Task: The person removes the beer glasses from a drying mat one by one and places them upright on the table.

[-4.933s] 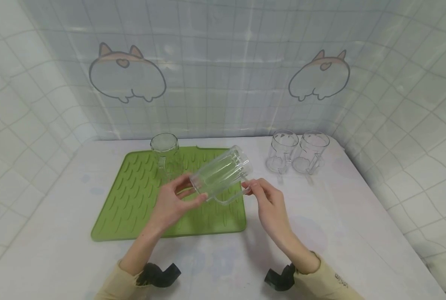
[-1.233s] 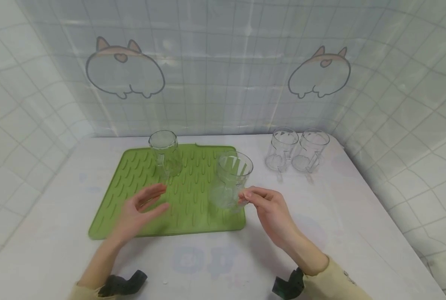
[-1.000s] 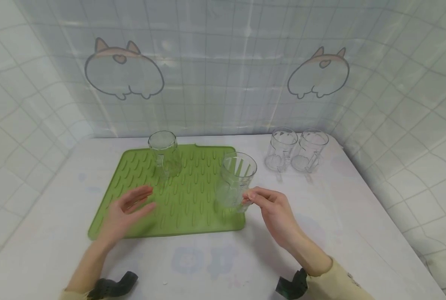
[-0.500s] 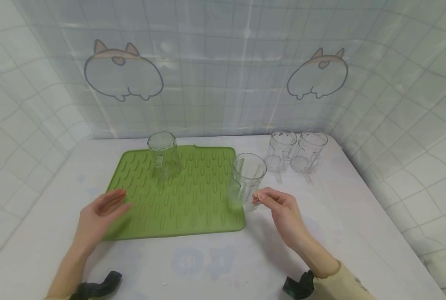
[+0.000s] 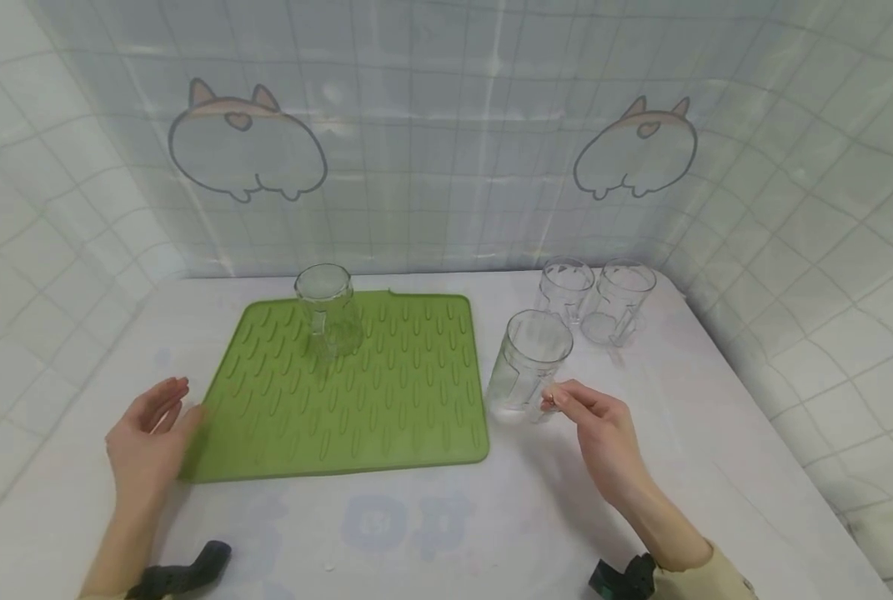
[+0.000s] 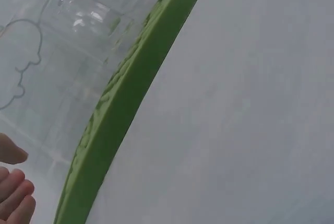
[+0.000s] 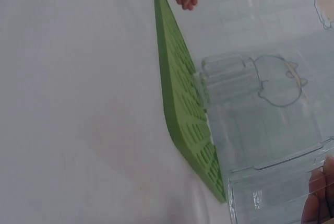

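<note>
Glass mug (image 5: 524, 373) is left of the right hand (image 5: 599, 429) pinching its handle (image 5: 539, 410).

A kitchen-like nook is suggested, though whether it belongs to a home or a mock-up cannot be told. The pale counter (image 5: 416, 542) is closed in on three sides by glossy, rippled walls (image 5: 446, 158) printed with a tile grid (image 5: 431, 221) and cartoon animals (image 5: 247, 154); a ridged mat (image 5: 374, 408) and glass mugs (image 5: 524, 367) are seen there.

At your eleven o'clock, one mug (image 5: 329, 308) stands on the mat (image 5: 333, 417). At your one o'clock, two mugs (image 5: 617, 304) stand behind a nearer mug (image 5: 530, 365).
</note>
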### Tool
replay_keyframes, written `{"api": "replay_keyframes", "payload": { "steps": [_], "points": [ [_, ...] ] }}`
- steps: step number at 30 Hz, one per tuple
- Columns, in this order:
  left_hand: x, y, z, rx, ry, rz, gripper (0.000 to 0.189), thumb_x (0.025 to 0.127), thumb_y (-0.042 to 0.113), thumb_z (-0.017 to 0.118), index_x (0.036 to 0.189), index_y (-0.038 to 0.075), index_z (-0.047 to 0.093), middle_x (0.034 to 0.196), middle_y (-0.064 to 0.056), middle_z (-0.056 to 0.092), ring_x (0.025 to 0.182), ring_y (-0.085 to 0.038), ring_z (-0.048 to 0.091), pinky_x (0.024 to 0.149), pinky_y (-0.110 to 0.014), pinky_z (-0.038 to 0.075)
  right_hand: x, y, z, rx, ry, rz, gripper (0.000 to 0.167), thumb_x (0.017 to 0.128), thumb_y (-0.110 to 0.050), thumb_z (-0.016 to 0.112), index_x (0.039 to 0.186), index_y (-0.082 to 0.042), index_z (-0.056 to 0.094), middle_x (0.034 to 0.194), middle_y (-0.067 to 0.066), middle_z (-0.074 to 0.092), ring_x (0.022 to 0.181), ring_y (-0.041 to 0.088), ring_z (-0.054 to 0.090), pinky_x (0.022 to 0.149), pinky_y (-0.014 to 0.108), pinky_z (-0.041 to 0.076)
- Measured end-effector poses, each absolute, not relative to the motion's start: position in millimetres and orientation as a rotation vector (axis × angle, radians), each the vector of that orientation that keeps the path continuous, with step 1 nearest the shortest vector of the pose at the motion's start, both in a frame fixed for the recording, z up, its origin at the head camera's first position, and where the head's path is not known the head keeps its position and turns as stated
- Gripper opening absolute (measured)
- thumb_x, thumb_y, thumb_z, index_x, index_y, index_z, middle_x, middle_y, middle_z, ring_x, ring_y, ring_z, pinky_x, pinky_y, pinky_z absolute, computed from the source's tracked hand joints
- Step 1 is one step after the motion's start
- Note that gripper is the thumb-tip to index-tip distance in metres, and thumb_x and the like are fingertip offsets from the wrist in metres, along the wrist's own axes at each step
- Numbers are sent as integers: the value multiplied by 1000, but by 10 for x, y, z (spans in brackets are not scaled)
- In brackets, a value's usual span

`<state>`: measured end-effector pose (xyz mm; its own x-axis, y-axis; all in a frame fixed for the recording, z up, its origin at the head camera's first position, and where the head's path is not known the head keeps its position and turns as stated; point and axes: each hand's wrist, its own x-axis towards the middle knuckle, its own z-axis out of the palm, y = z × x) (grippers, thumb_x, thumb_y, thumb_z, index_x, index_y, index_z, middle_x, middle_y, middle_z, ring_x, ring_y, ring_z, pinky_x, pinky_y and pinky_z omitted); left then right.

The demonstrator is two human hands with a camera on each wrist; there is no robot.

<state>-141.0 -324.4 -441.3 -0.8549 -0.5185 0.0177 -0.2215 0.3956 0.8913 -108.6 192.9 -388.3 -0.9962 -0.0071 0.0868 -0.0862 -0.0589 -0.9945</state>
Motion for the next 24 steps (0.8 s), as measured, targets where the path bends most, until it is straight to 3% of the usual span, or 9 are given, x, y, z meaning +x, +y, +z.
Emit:
{"api": "replay_keyframes", "payload": {
  "steps": [2,4,10,19,24],
  "points": [
    [-1406,-3280,-4410,711,-2303,-1473,56,93,14,68,146,13,50,135,8,59,118,3,55,97,-1,44,-1070,1977,-3891,108,-2108,2225,18,100,-11,59,99,0,73,88,-3,68,96,14,60,102,26,41],
    [-1401,-3313,-4426,742,-2311,-1465,56,94,14,67,147,12,49,138,6,59,117,4,55,97,-2,44,-1056,2031,-3902,112,-2091,2206,19,100,-10,58,99,2,72,88,-3,67,95,15,60,102,26,42],
    [-1416,-3387,-4524,691,-2475,-1377,61,97,21,63,152,9,40,152,-11,49,129,-3,52,97,0,43,-1038,2198,-3949,95,-1996,2185,23,100,-5,56,103,15,66,86,-2,68,92,15,61,101,28,41],
    [-1433,-3431,-4610,583,-2514,-1384,59,97,15,63,151,3,40,150,-19,48,113,11,54,89,0,47,-1034,2391,-4033,19,-1867,2168,27,102,-4,53,106,22,61,88,0,71,90,16,61,97,30,40],
    [-1429,-3423,-4634,539,-2528,-1388,56,99,13,60,150,2,40,149,-20,48,113,10,56,87,0,48,-1056,2448,-4078,-34,-1767,2164,24,100,0,54,100,22,62,84,2,70,86,17,62,94,30,44]
  ]
}}
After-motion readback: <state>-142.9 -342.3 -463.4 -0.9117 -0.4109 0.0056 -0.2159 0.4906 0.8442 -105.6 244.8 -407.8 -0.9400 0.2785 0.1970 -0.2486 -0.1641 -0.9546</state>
